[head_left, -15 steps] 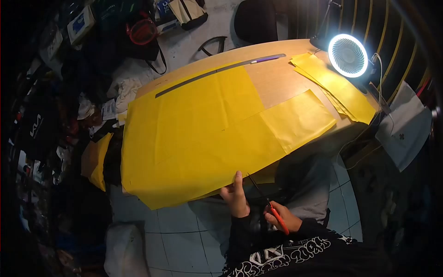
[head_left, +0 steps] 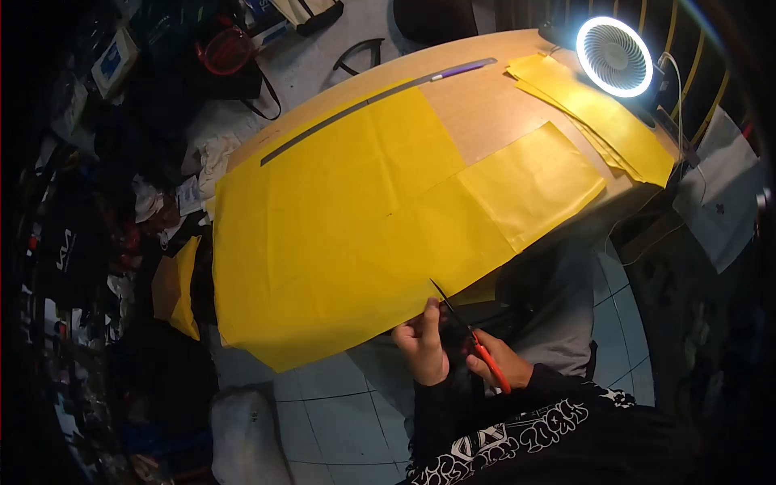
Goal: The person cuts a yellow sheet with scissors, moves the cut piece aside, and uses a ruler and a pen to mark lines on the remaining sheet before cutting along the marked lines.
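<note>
A large yellow sheet [head_left: 339, 234] covers much of the wooden table and hangs over its near edge. My left hand [head_left: 423, 343] pinches that near edge, thumb on top. Close by on the right, my right hand [head_left: 499, 362] is wrapped round the orange handles of a pair of scissors [head_left: 487, 356]. The dark blades reach over the sheet's edge, just right of my left thumb, their tip lying on the yellow surface. Whether the lower blade is under the sheet I cannot make out. A smaller yellow piece [head_left: 533, 190] lies at the sheet's right end.
Along the far side lies a long metal ruler [head_left: 347, 113], with a purple cutter [head_left: 462, 71] at its right end. More yellow sheets [head_left: 594, 113] are stacked at the right, beside a lit round fan lamp [head_left: 614, 56]. Clutter fills the floor at left.
The scissors have moved up and onto the sheet's edge, their blades now overlapping it. My left hand keeps its pinch there. The whole view has shifted a little.
</note>
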